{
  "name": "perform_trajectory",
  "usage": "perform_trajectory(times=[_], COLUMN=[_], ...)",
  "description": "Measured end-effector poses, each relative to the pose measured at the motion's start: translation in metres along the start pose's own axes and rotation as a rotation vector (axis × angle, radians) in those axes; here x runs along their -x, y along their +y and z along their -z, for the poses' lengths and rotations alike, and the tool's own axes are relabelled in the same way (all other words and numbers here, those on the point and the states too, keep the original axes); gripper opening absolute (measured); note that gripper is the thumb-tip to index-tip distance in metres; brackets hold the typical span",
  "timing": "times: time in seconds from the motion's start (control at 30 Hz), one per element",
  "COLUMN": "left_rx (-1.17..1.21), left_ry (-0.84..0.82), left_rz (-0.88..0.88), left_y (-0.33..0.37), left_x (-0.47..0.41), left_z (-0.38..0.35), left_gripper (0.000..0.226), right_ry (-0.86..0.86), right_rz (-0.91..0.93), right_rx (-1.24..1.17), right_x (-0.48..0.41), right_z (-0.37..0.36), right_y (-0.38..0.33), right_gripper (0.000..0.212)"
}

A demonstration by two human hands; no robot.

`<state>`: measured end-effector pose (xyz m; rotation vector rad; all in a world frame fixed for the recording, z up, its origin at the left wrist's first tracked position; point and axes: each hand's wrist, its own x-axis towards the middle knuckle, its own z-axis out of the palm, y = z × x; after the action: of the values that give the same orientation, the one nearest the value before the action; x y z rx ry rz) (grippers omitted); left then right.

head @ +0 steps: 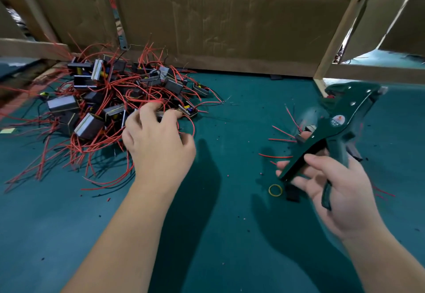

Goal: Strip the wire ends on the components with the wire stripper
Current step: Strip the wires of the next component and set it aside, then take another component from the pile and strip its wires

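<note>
Teal felt table, cardboard wall behind; left hand gripping component; right hand holding wire stripper.

Two bare forearms come in from the bottom edge. No sleeves in view on either arm; both uncovered up to the frame edge. Left hand: bare, no glove, no ring, no watch or band at the wrist. Right hand: also bare, no glove, no ring, wrist plain. Fingernails short where visible. Right hand and arm edges slightly smeared by blur.
</note>
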<state>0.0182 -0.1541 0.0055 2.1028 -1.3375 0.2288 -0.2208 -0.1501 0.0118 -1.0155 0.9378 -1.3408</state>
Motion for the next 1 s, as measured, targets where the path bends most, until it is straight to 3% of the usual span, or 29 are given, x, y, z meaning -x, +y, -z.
perform_trajectory(times=[0.1,0.2,0.3,0.4,0.5,0.67,0.77,0.87,1.0], left_rx=[-0.190,-0.277,-0.159,0.045,0.003,0.115,0.253,0.411,0.545], left_ry=[-0.173,-0.191,-0.136,-0.083,0.043,-0.023,0.128,0.334,0.421], left_rz=[0.111,0.093,0.064,0.047,0.089,0.144,0.088,-0.061,-0.129], left_y=[-0.001,-0.004,-0.013,-0.019,-0.019,-0.026,-0.022,-0.019,-0.011], left_x=[0.004,0.003,-0.006,-0.014,-0.014,-0.017,-0.018,-0.019,-0.015], left_z=[-0.003,-0.003,0.000,0.002,0.004,0.003,0.008,0.013,0.011], left_gripper=[0.044,0.046,0.042,0.039,0.034,0.039,0.049,0.044,0.038], right_ry=[0.045,0.015,0.020,0.085,0.094,0.014,-0.057,-0.171,-0.245], right_rz=[0.014,-0.042,-0.072,-0.021,0.007,-0.041,-0.072,-0.100,-0.183], right_rx=[0.120,0.162,0.189,0.234,0.210,0.104,0.050,-0.072,-0.173], right_x=[0.004,0.006,0.007,0.005,0.004,0.004,0.005,0.007,0.009], right_z=[-0.003,-0.006,-0.006,-0.004,0.000,-0.001,-0.003,-0.007,-0.010], right_y=[0.003,0.006,0.008,0.008,0.008,0.004,0.003,0.000,-0.001], right_gripper=[0.028,0.022,0.017,0.033,0.038,0.023,0.020,0.028,0.040])
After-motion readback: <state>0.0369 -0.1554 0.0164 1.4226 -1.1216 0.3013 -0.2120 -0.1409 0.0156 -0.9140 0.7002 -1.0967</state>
